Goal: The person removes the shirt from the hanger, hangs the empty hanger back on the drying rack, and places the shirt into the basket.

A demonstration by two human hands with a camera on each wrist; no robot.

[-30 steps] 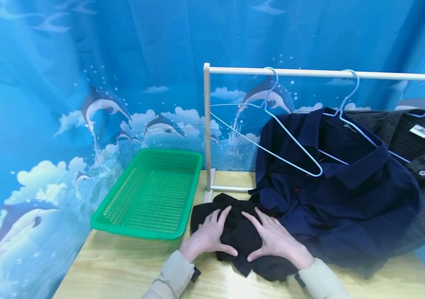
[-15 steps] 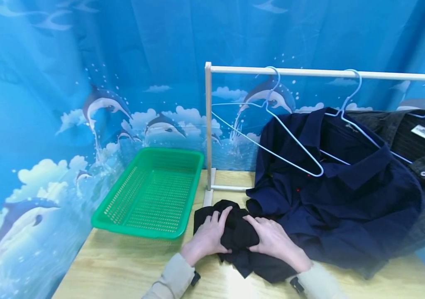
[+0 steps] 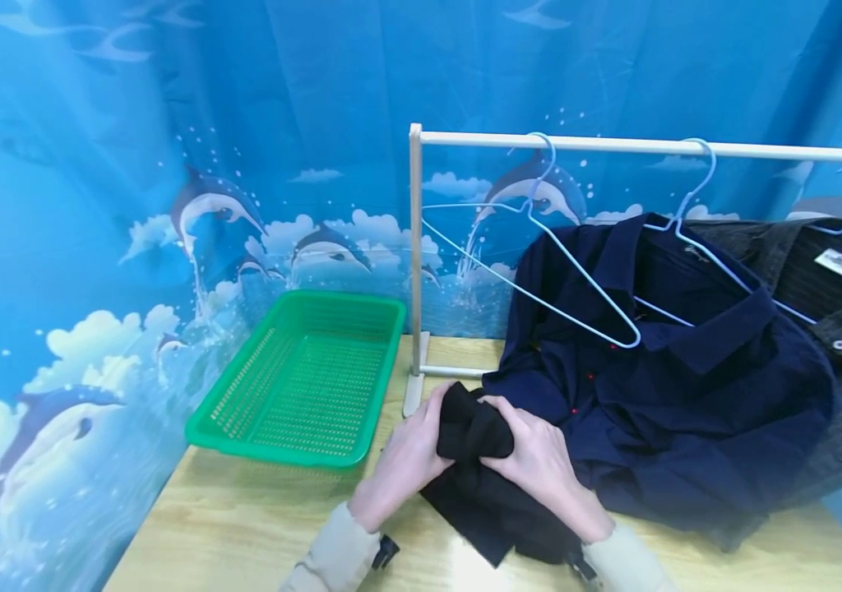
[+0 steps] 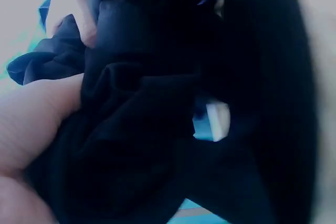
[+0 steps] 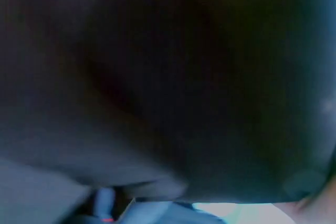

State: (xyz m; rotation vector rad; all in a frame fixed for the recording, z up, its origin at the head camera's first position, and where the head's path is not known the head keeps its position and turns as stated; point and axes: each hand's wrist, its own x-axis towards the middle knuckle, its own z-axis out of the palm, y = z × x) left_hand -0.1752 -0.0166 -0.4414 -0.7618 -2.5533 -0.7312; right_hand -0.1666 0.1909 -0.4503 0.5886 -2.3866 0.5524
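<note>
A: What changed against a second ago?

B: Back then both hands lay flat, fingers spread, on the black garment [image 3: 482, 469] on the wooden table [image 3: 243, 534]. Half a second back they had started gathering it. Here the left hand [image 3: 406, 464] and right hand [image 3: 539, 464] had both curled round a bunched wad of it and lifted that part off the table – the lower part trailed down toward the wrists and onto the tabletop.

A: Meaning?

B: My read – the flattening was over and the cloth was being picked up. Can't say more than that.

A: Grip state?

B: Both closed around the fabric, fingers wrapped in from either side, the wad squeezed between the two palms. The left wrist view showed a thumb pressed into dark folds; the right wrist view was nearly all dark cloth, no fingers visible there.

A: Look of the thing?

B: Black, soft, crumpled, thickly folded at the top of the grip, flatter below. A small white tag [image 4: 218, 120] showed among the folds.

A: Around the grip?

B: Green plastic basket [image 3: 303, 382] just left of the hands. Navy shirt [image 3: 673, 395] on a light-blue wire hanger [image 3: 695, 247] just right, touching the black cloth. White rail [image 3: 613, 146] behind, with a bare hanger [image 3: 532, 271].
</note>
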